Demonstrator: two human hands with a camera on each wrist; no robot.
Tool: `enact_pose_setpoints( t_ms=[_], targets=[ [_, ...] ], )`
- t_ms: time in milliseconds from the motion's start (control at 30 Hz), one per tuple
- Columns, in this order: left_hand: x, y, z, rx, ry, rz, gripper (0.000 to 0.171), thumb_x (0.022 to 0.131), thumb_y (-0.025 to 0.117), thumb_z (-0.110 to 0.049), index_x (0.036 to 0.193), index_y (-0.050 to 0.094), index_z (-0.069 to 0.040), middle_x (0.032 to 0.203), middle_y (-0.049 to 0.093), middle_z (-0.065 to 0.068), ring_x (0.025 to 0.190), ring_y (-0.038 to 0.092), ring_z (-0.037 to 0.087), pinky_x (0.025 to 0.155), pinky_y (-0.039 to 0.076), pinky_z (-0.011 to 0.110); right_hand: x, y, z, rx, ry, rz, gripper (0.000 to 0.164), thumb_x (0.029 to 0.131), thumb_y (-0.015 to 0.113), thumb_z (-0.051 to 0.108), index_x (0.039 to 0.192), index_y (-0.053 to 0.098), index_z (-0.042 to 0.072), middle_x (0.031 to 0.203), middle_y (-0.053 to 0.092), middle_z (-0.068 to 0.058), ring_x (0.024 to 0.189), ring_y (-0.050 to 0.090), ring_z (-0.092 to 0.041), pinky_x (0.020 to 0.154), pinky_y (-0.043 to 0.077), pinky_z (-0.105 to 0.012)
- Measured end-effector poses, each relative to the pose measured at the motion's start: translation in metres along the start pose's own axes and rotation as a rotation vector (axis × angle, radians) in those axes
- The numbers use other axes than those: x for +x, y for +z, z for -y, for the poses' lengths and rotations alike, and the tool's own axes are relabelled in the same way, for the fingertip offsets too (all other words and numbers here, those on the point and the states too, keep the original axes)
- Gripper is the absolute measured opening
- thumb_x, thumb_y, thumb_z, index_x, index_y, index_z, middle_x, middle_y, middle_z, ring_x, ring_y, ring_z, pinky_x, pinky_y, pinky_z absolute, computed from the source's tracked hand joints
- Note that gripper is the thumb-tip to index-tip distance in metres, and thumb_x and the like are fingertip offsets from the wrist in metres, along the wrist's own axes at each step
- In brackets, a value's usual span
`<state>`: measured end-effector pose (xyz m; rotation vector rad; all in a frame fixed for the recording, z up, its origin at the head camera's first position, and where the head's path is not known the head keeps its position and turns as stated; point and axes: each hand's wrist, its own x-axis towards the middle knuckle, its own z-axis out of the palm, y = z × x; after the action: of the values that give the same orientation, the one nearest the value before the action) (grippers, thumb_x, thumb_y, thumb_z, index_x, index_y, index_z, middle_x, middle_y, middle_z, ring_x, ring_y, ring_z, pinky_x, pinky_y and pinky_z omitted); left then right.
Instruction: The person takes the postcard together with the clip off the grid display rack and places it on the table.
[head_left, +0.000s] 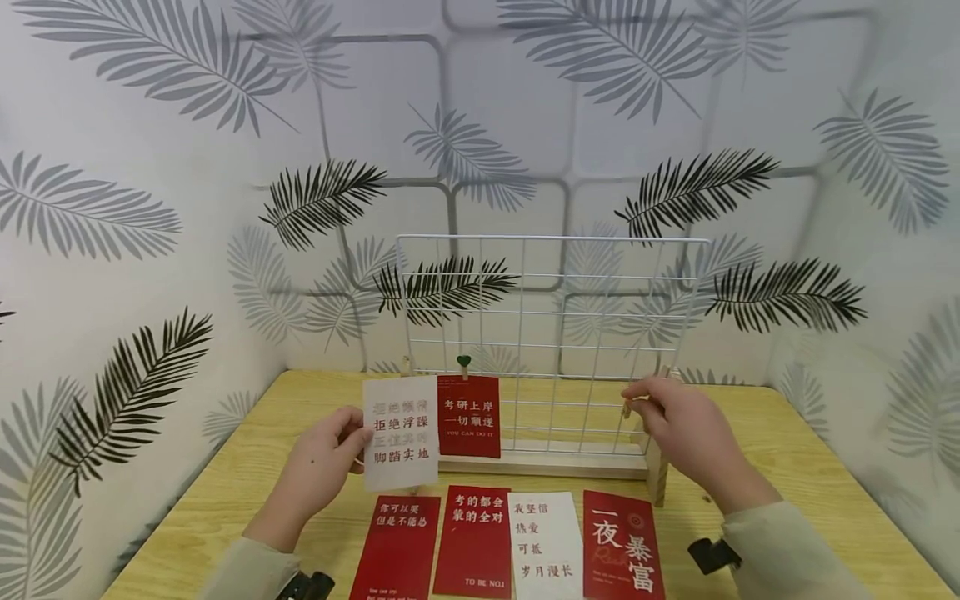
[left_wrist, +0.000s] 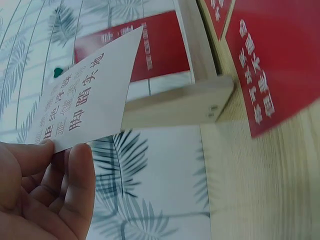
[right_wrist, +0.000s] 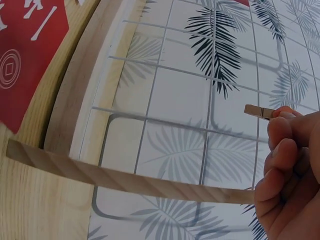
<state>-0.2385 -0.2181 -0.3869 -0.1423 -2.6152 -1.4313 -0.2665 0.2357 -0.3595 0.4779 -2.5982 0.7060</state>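
My left hand (head_left: 326,457) pinches the left edge of a white card (head_left: 401,433) with printed red lettering. That card stands upright in front of the left side of a white wire grid (head_left: 558,342). Right beside it, a red card (head_left: 468,417) hangs on the grid from a clip with a green heart (head_left: 463,362). At the grid's right side, my right hand (head_left: 678,425) pinches a small wooden clothespin (right_wrist: 258,111) between thumb and fingers. The clothespin's tip points out past the fingertips, over the wires in the right wrist view.
A row of cards lies in front of the grid: a red card (head_left: 397,546), another red card (head_left: 474,546), a white card (head_left: 546,546) and a red card (head_left: 624,542). The grid stands in a wooden base (head_left: 540,469) on a yellow wood-grain table (head_left: 795,500), before a leaf-patterned backdrop (head_left: 525,108).
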Motion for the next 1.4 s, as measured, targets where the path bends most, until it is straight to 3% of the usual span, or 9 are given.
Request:
enact_pose_setpoints(
  t_ms=[200,367,567,667,900,1033,1167,1300,1400],
  targets=[
    [0.000,-0.024,0.021,-0.001,-0.058,-0.039,0.019,0.106,0.055,-0.015,0.121,0.061,-0.005,0.098,0.066,0.009,0.084,0.064,0.022,0.069,0.059,0.033,-0.004,-0.005,-0.008,0.001,0.006,0.008,0.017,0.101,0.063,0.016,0.114,0.073,0.013,0.093,0.071,0.001,0.070,0.061,-0.010,0.053,0.045,-0.031],
    [0.001,-0.037,0.037,-0.011,-0.096,-0.048,0.020,0.106,0.053,-0.014,0.121,0.058,-0.002,0.099,0.066,0.011,0.083,0.064,0.022,0.069,0.058,0.033,-0.008,-0.010,-0.015,-0.008,0.023,-0.001,0.018,0.101,0.064,0.018,0.115,0.075,0.013,0.089,0.072,0.000,0.069,0.061,-0.010,0.053,0.043,-0.032],
    [0.007,-0.046,0.052,-0.015,-0.132,-0.050,0.022,0.107,0.051,-0.015,0.123,0.056,0.000,0.101,0.065,0.012,0.083,0.062,0.023,0.070,0.057,0.034,-0.023,-0.016,-0.029,0.042,0.153,0.039,0.027,0.105,0.058,0.026,0.122,0.073,0.011,0.085,0.069,-0.002,0.051,0.049,-0.015,0.041,0.040,-0.033],
    [0.011,-0.048,0.057,-0.005,-0.151,-0.055,0.024,0.108,0.050,-0.017,0.125,0.056,-0.001,0.101,0.064,0.013,0.084,0.061,0.023,0.072,0.057,0.037,-0.030,-0.018,-0.038,0.048,0.209,0.049,0.033,0.107,0.053,0.032,0.125,0.071,0.012,0.081,0.066,0.000,0.046,0.045,-0.017,0.041,0.040,-0.033],
    [0.029,-0.046,0.069,-0.008,-0.165,-0.064,0.025,0.108,0.050,-0.017,0.125,0.057,-0.001,0.098,0.063,0.013,0.080,0.062,0.023,0.072,0.057,0.037,-0.044,-0.029,-0.070,0.074,0.326,0.030,0.046,0.107,0.047,0.045,0.129,0.067,0.009,0.081,0.065,-0.001,0.053,0.046,-0.020,0.042,0.036,-0.033],
    [0.036,-0.042,0.077,-0.036,-0.179,-0.050,0.024,0.107,0.050,-0.014,0.125,0.057,0.001,0.098,0.063,0.014,0.077,0.062,0.022,0.071,0.058,0.037,-0.054,-0.036,-0.089,0.110,0.393,0.064,0.052,0.106,0.047,0.047,0.132,0.065,0.005,0.083,0.065,-0.003,0.065,0.053,-0.021,0.046,0.039,-0.035],
    [0.045,-0.036,0.081,-0.047,-0.198,-0.019,0.026,0.107,0.049,-0.012,0.127,0.056,0.002,0.103,0.064,0.015,0.079,0.063,0.023,0.073,0.057,0.038,-0.060,-0.044,-0.108,0.139,0.449,0.135,0.054,0.106,0.048,0.046,0.132,0.064,0.002,0.085,0.066,-0.004,0.077,0.059,-0.022,0.052,0.043,-0.035],
    [0.057,-0.028,0.083,-0.051,-0.240,0.016,0.030,0.107,0.049,-0.013,0.132,0.056,0.001,0.107,0.063,0.015,0.083,0.062,0.023,0.073,0.057,0.036,-0.065,-0.050,-0.133,0.213,0.517,0.241,0.054,0.106,0.050,0.044,0.130,0.064,-0.002,0.090,0.067,-0.006,0.077,0.059,-0.024,0.058,0.046,-0.037],
    [0.065,-0.022,0.083,-0.042,-0.254,0.052,0.029,0.106,0.050,-0.012,0.131,0.056,0.002,0.099,0.062,0.014,0.081,0.059,0.022,0.069,0.056,0.035,-0.073,-0.050,-0.153,0.265,0.554,0.325,0.051,0.105,0.053,0.040,0.127,0.065,-0.004,0.092,0.065,-0.006,0.074,0.057,-0.024,0.062,0.048,-0.037]
  ],
)
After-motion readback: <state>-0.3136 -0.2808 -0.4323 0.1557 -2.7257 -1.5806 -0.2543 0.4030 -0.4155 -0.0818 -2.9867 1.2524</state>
